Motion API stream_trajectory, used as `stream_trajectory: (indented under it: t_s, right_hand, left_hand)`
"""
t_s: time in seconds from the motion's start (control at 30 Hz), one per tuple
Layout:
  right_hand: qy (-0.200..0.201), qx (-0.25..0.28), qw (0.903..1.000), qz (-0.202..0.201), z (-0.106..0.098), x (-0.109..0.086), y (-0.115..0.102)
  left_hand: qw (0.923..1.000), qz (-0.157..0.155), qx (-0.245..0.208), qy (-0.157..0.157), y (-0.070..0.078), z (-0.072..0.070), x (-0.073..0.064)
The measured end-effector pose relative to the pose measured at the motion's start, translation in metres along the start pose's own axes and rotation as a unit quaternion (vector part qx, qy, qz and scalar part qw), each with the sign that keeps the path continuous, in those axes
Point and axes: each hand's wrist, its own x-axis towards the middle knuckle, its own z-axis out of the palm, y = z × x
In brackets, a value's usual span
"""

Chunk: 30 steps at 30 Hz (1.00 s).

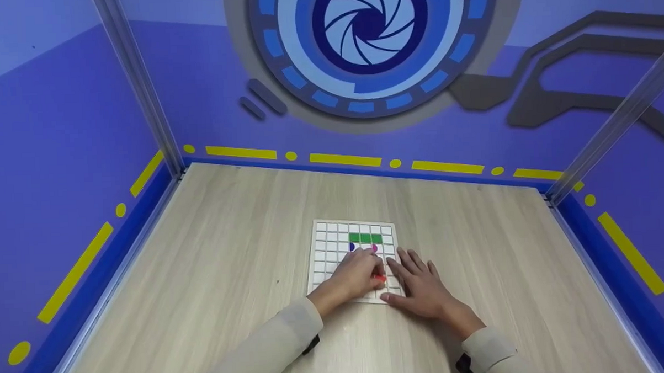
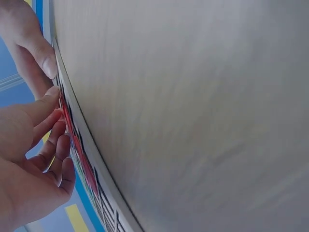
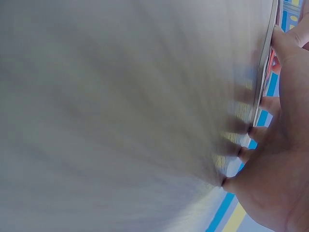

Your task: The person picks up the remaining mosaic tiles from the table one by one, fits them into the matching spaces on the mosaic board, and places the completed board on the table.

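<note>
A square white board (image 1: 322, 247) with a grid of cells and a pale rim lies on the table. It has a green row (image 1: 365, 238), a dark blue rounded mark (image 1: 352, 246) and a pink one (image 1: 374, 248), partly covered by the left hand. The left hand (image 1: 358, 273) reaches over the board, fingers curled, thumb and index finger pinching at a red piece (image 1: 379, 278). From the left wrist view, red (image 2: 79, 150) runs flat along the board beneath those fingers. Spread over the board's right edge, the right hand (image 1: 422, 285) rests with its thumb by the near corner.
The wood-grain table (image 1: 234, 239) surrounds the board. Blue-purple panels (image 1: 60, 163) with yellow marks close it in at the left, back and right, and metal posts (image 1: 140, 83) stand at the back corners.
</note>
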Motion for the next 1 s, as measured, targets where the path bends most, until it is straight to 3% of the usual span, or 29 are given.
stream_trajectory:
  t_s: [0.33,0.57,1.0]
  right_hand:
    - [-0.004,0.002,1.0,0.002,-0.002,0.0,-0.001]
    - [-0.005,-0.003,1.0,0.002,-0.001,0.0,-0.002]
    - [-0.008,-0.003,1.0,-0.001,0.002,0.0,-0.005]
  left_hand:
    - [0.9998,0.0,-0.005,-0.021,-0.003,-0.006,-0.002]
    - [0.9998,0.011,0.016,-0.006,-0.004,-0.001,-0.003]
    - [0.9991,-0.004,0.04,0.016,0.0,0.005,-0.004]
